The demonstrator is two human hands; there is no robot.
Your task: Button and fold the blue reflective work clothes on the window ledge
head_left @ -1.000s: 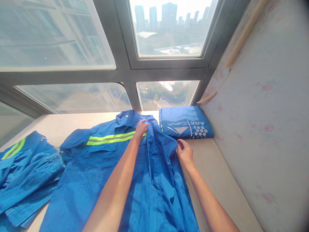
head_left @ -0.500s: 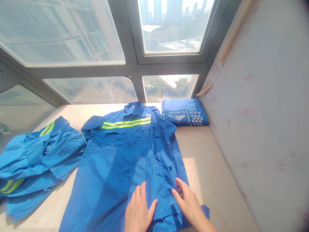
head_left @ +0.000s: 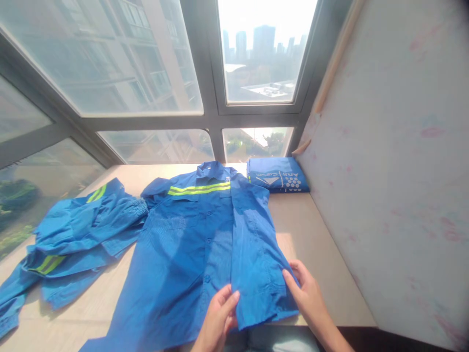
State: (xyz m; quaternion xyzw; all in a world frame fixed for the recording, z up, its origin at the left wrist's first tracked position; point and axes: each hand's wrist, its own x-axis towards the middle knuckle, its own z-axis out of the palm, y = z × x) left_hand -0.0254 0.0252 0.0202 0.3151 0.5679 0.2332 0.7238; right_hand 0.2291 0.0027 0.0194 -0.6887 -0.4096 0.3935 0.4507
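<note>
Work jacket [head_left: 176, 244], blue, lies front up on the table [head_left: 318, 239], its collar [head_left: 209, 171] toward the window [head_left: 260, 63] and its hem toward the near edge. In the head view, the one I work from, its right-hand side is turned inward as a long panel [head_left: 252, 259] beside the row of buttons. I have the left hand [head_left: 216, 315] gripping the lower inner corner of that panel, thumb on top and fingers curled beneath. The right hand [head_left: 309, 293] pinches the outer edge, thumb over the cloth, fingers at its far side.

As I judge it, the step is squaring this turned-in side. I would draw the two hands gently apart, at the same height, so the panel flattens without dragging the collar askew. Its inner edge should run parallel to the button line. Wrinkles gather near the hem by my right hand, so I would ease them outward and down instead of pressing them in. Too hard a pull could skew the reflective band [head_left: 200, 189] across the chest; that stripe makes a handy guide for level.

At the far right, a folded blue garment [head_left: 278, 176] with a white logo sits against the wall [head_left: 384, 146]. On the left, a rumpled blue garment [head_left: 84, 225] lies close to the sleeve; I would keep its cloth from snagging.
</note>
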